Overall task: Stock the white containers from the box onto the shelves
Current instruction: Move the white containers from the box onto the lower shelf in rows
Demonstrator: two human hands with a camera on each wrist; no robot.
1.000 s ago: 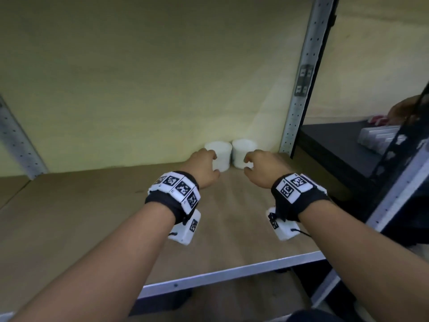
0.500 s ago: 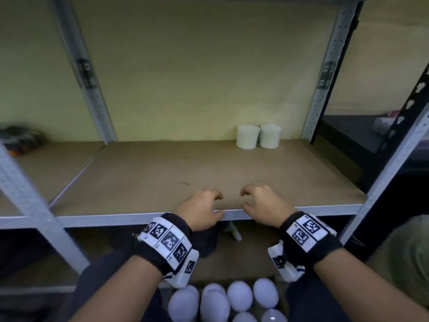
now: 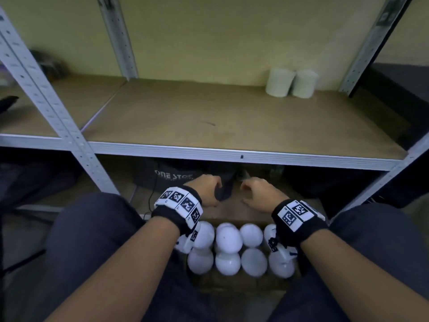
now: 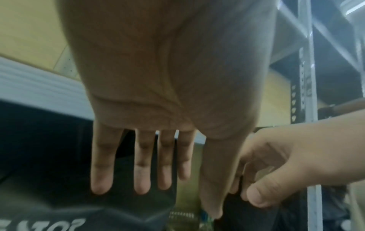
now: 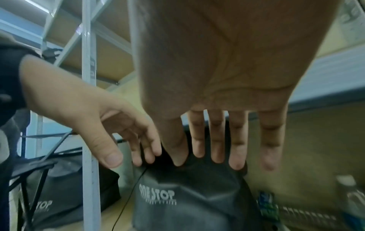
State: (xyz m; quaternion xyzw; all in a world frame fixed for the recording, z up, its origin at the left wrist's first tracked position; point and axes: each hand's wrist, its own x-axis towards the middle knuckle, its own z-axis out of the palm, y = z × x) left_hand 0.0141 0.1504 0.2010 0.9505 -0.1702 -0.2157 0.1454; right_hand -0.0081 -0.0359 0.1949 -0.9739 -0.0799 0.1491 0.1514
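Two white containers (image 3: 279,82) (image 3: 304,84) stand side by side at the back right of the wooden shelf (image 3: 185,117). Below, between my knees, an open cardboard box (image 3: 234,284) holds several more white containers (image 3: 228,238), seen from above. My left hand (image 3: 207,189) and right hand (image 3: 256,190) hover just beyond the box, below the shelf's front edge. Both are empty. In the wrist views the fingers (image 4: 141,171) (image 5: 217,143) hang down relaxed and hold nothing.
A metal front rail (image 3: 232,155) edges the shelf, between grey uprights (image 3: 58,117) (image 3: 362,54). A black bag printed ONE STOP (image 3: 174,176) sits on the lower level behind my hands. My knees in dark trousers (image 3: 92,228) flank the box.
Both hands let go of the two containers at the shelf's back right. They have drawn back and down past the front rail to hang over the box.
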